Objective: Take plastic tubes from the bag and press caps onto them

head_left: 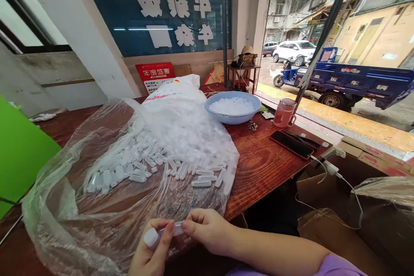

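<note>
Low in the view, my left hand is closed around a small translucent plastic bottle. A white screw cap shows at the bottle's left end. Thumb and fingers of my right hand pinch the opposite end, so the bottle lies roughly level between both hands. Just beyond them a large clear plastic bag is spread on the table, with many similar small bottles spilling from it. My fingers hide part of the held bottle.
A blue basin of small white pieces stands on the wooden table. Right of it are a pink mug, a phone and a white cable. A green panel stands left; cardboard boxes lie below right.
</note>
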`<state>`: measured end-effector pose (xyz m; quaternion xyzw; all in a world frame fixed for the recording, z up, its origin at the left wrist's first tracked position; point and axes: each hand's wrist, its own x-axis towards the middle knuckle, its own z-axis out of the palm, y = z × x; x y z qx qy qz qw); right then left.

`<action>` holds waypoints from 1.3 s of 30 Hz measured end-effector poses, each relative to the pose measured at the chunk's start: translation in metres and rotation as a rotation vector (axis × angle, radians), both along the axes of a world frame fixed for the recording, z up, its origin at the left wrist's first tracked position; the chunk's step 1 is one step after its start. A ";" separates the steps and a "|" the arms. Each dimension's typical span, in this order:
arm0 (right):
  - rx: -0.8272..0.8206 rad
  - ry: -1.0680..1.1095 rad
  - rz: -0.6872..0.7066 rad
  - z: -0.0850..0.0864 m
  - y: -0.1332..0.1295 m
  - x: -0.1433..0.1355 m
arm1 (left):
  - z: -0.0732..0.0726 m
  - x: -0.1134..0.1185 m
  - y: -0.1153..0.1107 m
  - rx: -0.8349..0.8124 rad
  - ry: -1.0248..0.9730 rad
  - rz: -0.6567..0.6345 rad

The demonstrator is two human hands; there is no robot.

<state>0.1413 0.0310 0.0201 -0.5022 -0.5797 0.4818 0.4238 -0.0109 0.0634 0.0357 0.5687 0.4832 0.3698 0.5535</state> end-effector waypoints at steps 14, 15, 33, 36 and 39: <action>0.693 -0.453 0.039 -0.012 0.015 -0.015 | 0.004 0.004 -0.027 -0.101 -0.276 0.049; 0.660 -0.450 0.038 -0.014 0.013 -0.020 | 0.004 0.003 -0.027 -0.065 -0.239 0.058; 0.171 -1.209 0.034 0.031 0.141 -0.003 | -0.059 -0.044 -0.039 -0.129 0.534 -0.583; 0.144 -1.219 0.021 0.018 0.159 -0.013 | -0.074 -0.020 -0.031 -0.155 0.552 -0.557; 0.124 -1.168 -0.013 0.010 0.163 -0.018 | -0.078 -0.007 -0.021 -0.129 0.559 -0.561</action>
